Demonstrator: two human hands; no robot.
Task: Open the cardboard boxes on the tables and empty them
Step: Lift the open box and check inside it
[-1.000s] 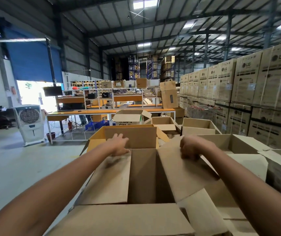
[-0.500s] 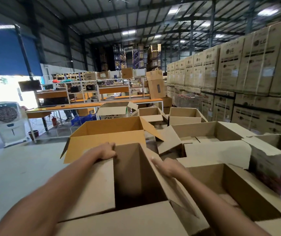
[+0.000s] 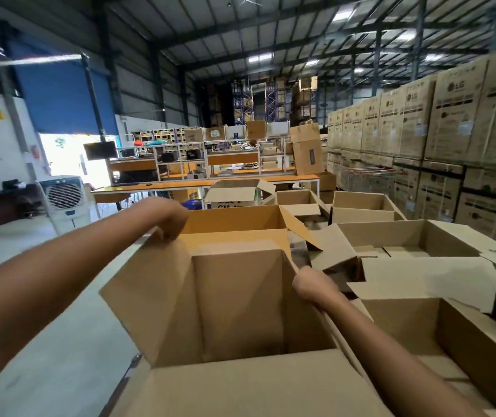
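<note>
- Brown corrugated cardboard fills the near view: an open cardboard box (image 3: 240, 299) stands closest to the camera, and its inner walls run down into a shaded bottom
- The box seems to stand at the left edge of its table, though only a dark strip shows below its near left corner
- The left hand (image 3: 170, 216) grips the top edge of the raised left flap (image 3: 150, 296), fingers curled over it
- The right hand (image 3: 310, 285) holds the box's far right corner, fingers hooked over the rim; the two hands are well apart, one on each side
- The near flap (image 3: 240, 386) lies folded out towards the person
- Just behind stands an orange-lined box (image 3: 234, 219), also open
- More open boxes (image 3: 406, 239) crowd the right side
- Stacked cartons (image 3: 451, 121) line the right wall
- An air cooler (image 3: 65, 197) stands on the floor at far left, near a long orange bench (image 3: 210, 183)
</note>
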